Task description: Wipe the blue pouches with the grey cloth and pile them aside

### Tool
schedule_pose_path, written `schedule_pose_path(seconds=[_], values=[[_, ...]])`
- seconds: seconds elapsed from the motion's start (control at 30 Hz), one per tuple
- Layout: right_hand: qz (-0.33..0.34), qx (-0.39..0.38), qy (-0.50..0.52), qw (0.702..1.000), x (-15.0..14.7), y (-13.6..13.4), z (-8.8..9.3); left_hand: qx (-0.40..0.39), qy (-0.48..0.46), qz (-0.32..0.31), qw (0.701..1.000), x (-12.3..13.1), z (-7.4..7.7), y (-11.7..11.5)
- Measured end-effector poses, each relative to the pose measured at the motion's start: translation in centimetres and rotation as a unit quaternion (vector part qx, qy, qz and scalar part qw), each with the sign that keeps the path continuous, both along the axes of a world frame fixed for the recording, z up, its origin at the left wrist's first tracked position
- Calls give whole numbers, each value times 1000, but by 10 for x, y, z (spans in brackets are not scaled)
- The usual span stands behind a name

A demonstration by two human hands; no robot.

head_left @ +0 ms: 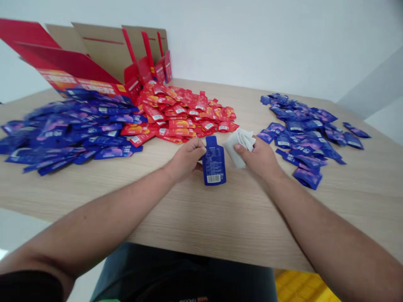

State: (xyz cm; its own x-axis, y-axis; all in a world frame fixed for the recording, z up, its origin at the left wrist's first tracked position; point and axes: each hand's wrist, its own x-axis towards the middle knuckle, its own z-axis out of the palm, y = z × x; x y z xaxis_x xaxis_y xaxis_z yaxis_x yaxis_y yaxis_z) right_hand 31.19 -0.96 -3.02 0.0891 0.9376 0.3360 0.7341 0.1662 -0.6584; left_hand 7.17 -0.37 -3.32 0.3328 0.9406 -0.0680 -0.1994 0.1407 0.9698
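The left hand (185,159) pinches a blue sachet (214,161) at its upper left edge, fingers curled over and thumb on top, near the middle of the frame, with the barcode end toward the person. The right hand (258,157) is closed on a white cloth (237,147), thumb pressing it against the fingers, just beside the sachet's right edge. Both rest over a light wood-grain table (220,218). A large heap of blue sachets (72,130) spreads across the left of the table, touching a heap of red sachets (185,113) at upper centre. A smaller, looser blue heap (299,134) lies to the right of the right hand. At upper left, a flattened red and brown carton (94,63) stands open behind the heaps, tilted against a white wall (252,42). A grey panel (368,84) stands at the far right. Below the table edge show the person's dark lap (182,272), pale floor (19,230) and, at lower right, a ridged yellow surface (299,287).
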Motion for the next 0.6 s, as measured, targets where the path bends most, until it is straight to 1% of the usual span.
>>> schedule_pose_path(seconds=[0.13, 0.23, 0.33, 0.43, 0.53, 0.6], values=[[-20, -30, -25, 999, -1, -1, -1, 70, 42, 38, 996, -12, 8, 6], [-20, -53, -26, 998, -2, -1, 1, 103, 43, 81, 990, -24, 21, 14], [-34, -66, -22, 997, -4, -1, 4, 116, 27, 136, 984, -44, 34, 26], [-36, -70, -20, 997, -4, -1, 4, 124, 36, 225, 966, -77, 47, 45], [-27, -70, -22, 997, -4, 0, 2, 119, 46, 321, 938, -124, 62, 70], [-24, -86, -26, 996, -5, 0, 1, 111, 39, 393, 912, -159, 75, 91]])
